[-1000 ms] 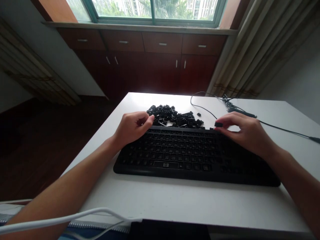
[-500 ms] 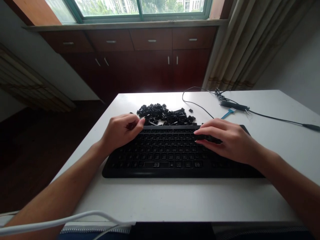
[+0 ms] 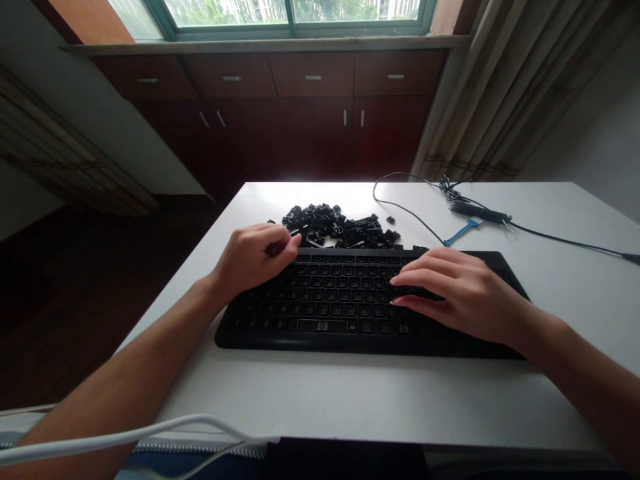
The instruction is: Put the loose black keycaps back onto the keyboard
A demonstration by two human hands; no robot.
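A black keyboard (image 3: 320, 343) with its keycaps off, showing rows of bare sockets, lies across the white table. My left hand (image 3: 260, 257) rests at its upper left corner, fingers curled and thumb against the forefinger; what lies inside the curl is hidden. Over the right part of the keyboard is my right hand (image 3: 450, 287), with thumb and forefinger a little apart around something dark. Against the black keyboard I cannot make out what it is. Just behind the keyboard, near my left hand, is a heap of loose black keycaps (image 3: 345, 228).
A blue brush (image 3: 465, 230) lies behind my right hand, beside a black cable (image 3: 550, 235) with a thick dark sleeve and a tied bundle. A white cord (image 3: 150, 430) crosses the table's near left edge. Drawers and cupboards (image 3: 313, 97) stand beneath the window.
The whole view has shifted slightly, with the table appearing farther right. My right hand has come a little lower and nearer over the keys. My left hand stays at the keyboard's corner.
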